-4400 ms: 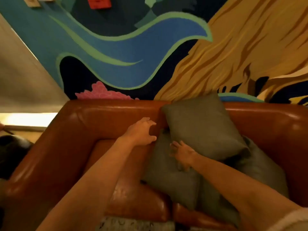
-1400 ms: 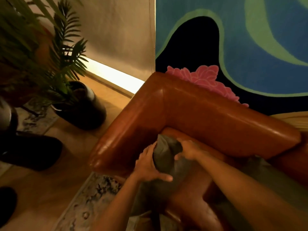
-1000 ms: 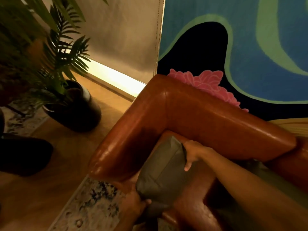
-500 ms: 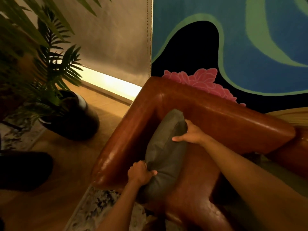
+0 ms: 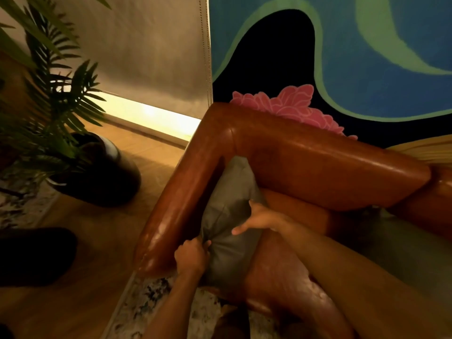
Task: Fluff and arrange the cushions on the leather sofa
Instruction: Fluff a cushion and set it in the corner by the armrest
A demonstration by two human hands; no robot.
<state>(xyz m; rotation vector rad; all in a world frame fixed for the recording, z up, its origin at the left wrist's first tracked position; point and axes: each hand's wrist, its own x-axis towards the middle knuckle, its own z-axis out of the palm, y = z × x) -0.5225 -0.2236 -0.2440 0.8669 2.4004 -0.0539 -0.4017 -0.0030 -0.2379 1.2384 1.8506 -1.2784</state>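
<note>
Cushion (image 5: pixel 230 216) now lower, deep in brown leather sofa (image 5: pixel 318 167) corner.

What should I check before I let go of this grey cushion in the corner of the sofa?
1. Grey cushion stands on edge against the leather armrest: ok.
2. Its top corner reaches into the angle where armrest meets backrest: ok.
3. Left hand free of the fabric: not ok, it pinches the lower edge, which is bunched there.
4. Right hand free: not ok, its open fingers lie on the cushion's face.
5. Cushion evenly plump: cannot tell, creases run up from the pinch.
6. Second grey cushion further right set upright: cannot tell, the right arm covers much of it.
</note>
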